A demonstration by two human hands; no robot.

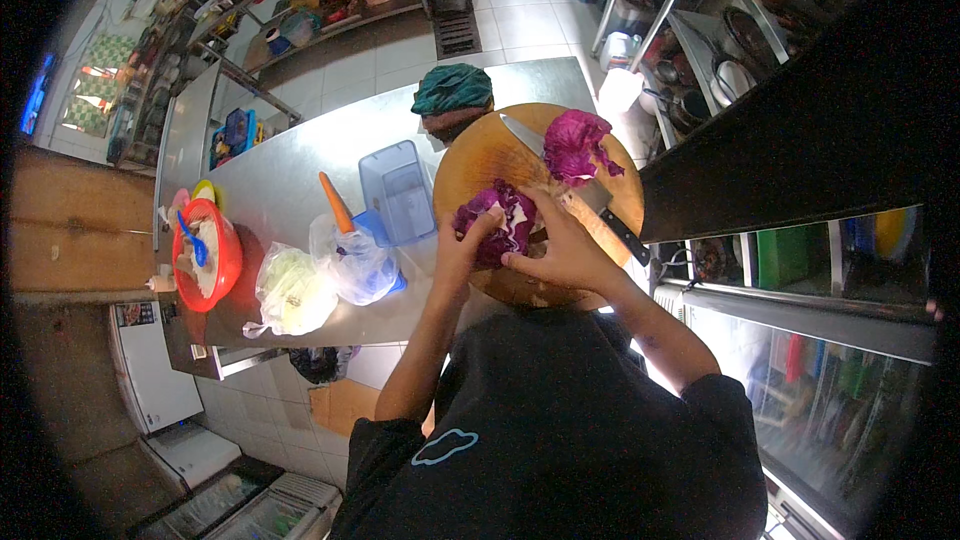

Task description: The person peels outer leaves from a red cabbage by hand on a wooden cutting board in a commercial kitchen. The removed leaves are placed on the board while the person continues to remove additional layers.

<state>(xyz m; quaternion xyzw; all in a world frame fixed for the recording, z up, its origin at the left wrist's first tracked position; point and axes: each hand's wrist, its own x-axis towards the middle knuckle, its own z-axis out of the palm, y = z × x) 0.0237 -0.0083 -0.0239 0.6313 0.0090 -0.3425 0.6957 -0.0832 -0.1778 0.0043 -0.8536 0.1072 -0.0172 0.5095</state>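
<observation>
My left hand point(459, 251) and my right hand point(562, 244) hold a cut piece of red cabbage point(504, 229) between them. White ribs show among its purple leaves. The piece is over the near left part of a round wooden cutting board point(480, 150). Another piece of red cabbage point(577, 146) rests at the board's far right. A kitchen knife with a black handle point(624, 236) lies slantwise across the board, its blade tip point(517, 129) pointing away from me. My right hand is left of the knife, and part of the blade is hidden.
The board sits on a steel table point(315, 165). To its left are a blue plastic container point(394, 187), a carrot point(336, 201), a clear plastic bag point(352, 262), a bagged pale leafy vegetable point(294, 291) and a red basin point(229, 262) of white powder. A green cloth point(454, 88) lies beyond.
</observation>
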